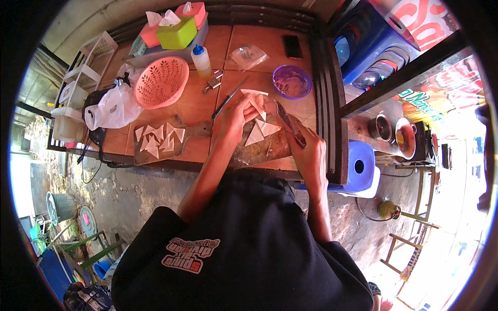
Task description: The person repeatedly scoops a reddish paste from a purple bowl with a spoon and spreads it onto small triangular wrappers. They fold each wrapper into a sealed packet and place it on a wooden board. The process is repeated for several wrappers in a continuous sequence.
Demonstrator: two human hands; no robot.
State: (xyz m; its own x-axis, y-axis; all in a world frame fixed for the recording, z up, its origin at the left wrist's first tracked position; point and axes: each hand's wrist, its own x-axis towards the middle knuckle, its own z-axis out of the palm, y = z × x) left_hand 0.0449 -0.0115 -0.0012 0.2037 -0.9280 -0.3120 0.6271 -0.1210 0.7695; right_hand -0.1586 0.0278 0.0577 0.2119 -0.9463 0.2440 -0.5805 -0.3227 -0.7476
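Observation:
My left hand (236,118) pinches a folded pale dough wrapper (256,102) above the right-hand wooden board (272,149). My right hand (310,149) grips a knife (287,121) with a dark, dotted surface, its far end pointing at the wrapper. Below the held piece, two triangular wrappers (255,134) lie on that board. To the left, a second wooden board (142,155) with a handle carries several folded triangles (152,149). A purple bowl (274,83) of pinkish paste stands beyond my right hand.
Left of my left hand lies another knife (225,103). Beyond are a padlock (214,82), a squeeze bottle (201,62), a pink basket (161,83), tissue boxes (177,34), a plastic packet (249,56) and a phone (292,46). A dark frame post (332,116) bounds the table's right side.

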